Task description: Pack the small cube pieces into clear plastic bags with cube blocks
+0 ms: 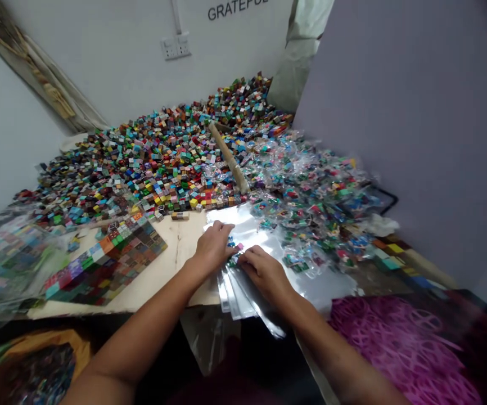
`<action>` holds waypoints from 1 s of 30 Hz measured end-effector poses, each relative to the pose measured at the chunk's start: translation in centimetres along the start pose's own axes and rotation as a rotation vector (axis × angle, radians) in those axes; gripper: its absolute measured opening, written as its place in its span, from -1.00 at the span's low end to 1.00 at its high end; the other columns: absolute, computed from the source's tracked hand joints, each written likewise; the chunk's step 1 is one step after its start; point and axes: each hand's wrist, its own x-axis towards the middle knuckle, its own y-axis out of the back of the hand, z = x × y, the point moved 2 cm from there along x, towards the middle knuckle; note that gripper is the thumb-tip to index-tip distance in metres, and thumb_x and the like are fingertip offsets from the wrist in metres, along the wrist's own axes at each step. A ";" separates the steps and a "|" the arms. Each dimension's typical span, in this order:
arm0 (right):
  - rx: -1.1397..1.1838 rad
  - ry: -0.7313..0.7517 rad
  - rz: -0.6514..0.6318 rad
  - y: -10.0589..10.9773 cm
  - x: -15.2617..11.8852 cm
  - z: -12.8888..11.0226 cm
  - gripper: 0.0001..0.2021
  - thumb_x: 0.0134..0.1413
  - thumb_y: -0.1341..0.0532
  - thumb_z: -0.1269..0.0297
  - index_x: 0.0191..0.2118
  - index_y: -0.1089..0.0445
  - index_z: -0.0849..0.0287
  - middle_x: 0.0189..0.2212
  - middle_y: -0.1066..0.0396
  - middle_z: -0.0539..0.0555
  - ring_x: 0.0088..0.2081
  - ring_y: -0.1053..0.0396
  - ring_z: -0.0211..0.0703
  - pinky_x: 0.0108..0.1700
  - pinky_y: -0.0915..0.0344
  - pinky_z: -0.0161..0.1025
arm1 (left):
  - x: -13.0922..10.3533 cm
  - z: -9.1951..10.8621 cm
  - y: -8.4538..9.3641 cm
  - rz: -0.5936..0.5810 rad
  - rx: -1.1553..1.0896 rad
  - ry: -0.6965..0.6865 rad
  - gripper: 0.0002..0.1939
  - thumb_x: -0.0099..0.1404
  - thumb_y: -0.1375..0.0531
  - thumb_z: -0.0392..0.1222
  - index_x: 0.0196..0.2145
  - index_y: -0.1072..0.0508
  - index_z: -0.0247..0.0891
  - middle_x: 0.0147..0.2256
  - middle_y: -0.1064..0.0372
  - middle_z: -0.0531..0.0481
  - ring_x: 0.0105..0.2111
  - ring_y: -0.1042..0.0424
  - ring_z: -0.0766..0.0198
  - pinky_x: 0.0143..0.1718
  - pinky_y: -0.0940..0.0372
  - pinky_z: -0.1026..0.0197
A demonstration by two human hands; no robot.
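Both my hands meet over a stack of clear plastic bags (240, 292) at the table's front edge. Small blue, green and pink pieces (235, 251) lie between them. My left hand (215, 244) is closed at the left side of these pieces, thumb and fingers near together. From the right, my right hand (264, 270) is closed too, its bent fingertips at the pieces and the bag tops. The fingers cover the contact, so what each hand grips is too small to tell.
A big heap of small colourful cubes (150, 152) fills the back, beside a wooden stick (229, 157). Filled clear packets (311, 208) lie right. Cube blocks (112, 253) sit left. Pink bands (399, 343) are at lower right, an orange-rimmed sack (79, 346) at lower left.
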 end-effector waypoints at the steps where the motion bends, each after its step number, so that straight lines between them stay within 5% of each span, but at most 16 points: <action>1: -0.006 -0.011 0.010 0.0 0.0 0.0 -0.85 0.13 -0.06 0.43 -0.35 -0.35 0.13 -0.36 -0.31 0.05 -0.31 -0.30 -0.16 -0.26 -0.20 -0.27 | -0.6 0.0 -0.3 0.089 -0.011 -0.041 -0.56 0.15 -0.25 -0.15 0.01 -0.36 -0.20 -0.05 -0.29 -0.12 -0.06 -0.33 0.11 -0.09 -0.27 0.14; 5: 0.057 -0.001 0.010 -0.1 0.4 -0.1 -0.87 0.09 -0.07 0.46 -0.33 -0.32 0.12 -0.36 -0.33 0.04 -0.31 -0.31 -0.16 -0.25 -0.22 -0.26 | -2.8 -1.0 -1.9 0.188 -0.173 -0.190 -0.83 0.30 -0.11 -0.23 -0.20 -0.47 -0.22 -0.15 -0.40 -0.06 -0.14 -0.41 0.24 -0.09 -0.31 0.21; 12: -0.024 -0.016 0.040 -0.9 0.7 -0.9 -0.87 0.03 -0.07 0.49 -0.34 -0.31 0.15 -0.35 -0.33 0.07 -0.28 -0.30 -0.14 -0.22 -0.22 -0.26 | -4.3 -1.7 -1.6 0.086 -0.185 -0.385 -0.73 0.34 -0.07 -0.21 -0.04 -0.41 -0.23 -0.08 -0.42 -0.09 -0.06 -0.41 0.23 -0.01 -0.32 0.19; 16: -0.154 -0.046 -0.101 1.7 2.4 0.0 -0.83 0.05 -0.12 0.44 -0.24 -0.39 0.14 -0.34 -0.41 0.04 -0.31 -0.33 -0.18 -0.26 -0.21 -0.31 | -3.9 -2.2 -2.1 0.131 -0.079 -0.485 -0.72 0.36 -0.04 -0.18 -0.07 -0.45 -0.25 -0.07 -0.42 -0.17 -0.06 -0.41 0.18 -0.05 -0.34 0.13; 22: -0.651 -0.130 -0.037 5.8 6.4 3.2 -0.75 -0.01 -0.08 0.54 -0.26 -0.46 0.21 -0.34 -0.45 0.18 -0.31 -0.34 -0.06 -0.27 -0.15 -0.23 | -3.3 -2.6 -2.4 0.137 -0.032 -0.541 -0.71 0.37 -0.02 -0.11 -0.11 -0.48 -0.21 -0.07 -0.44 -0.14 -0.10 -0.42 0.16 -0.09 -0.33 0.10; 30: -0.514 -0.022 -0.045 3.5 5.8 1.2 -0.73 -0.04 -0.11 0.46 -0.18 -0.40 0.14 -0.32 -0.45 0.08 -0.30 -0.32 -0.13 -0.28 -0.14 -0.29 | -3.0 -2.6 -2.4 0.089 0.024 -0.474 -0.70 0.37 -0.02 -0.06 -0.11 -0.50 -0.13 -0.07 -0.41 -0.10 -0.13 -0.37 0.17 -0.10 -0.27 0.15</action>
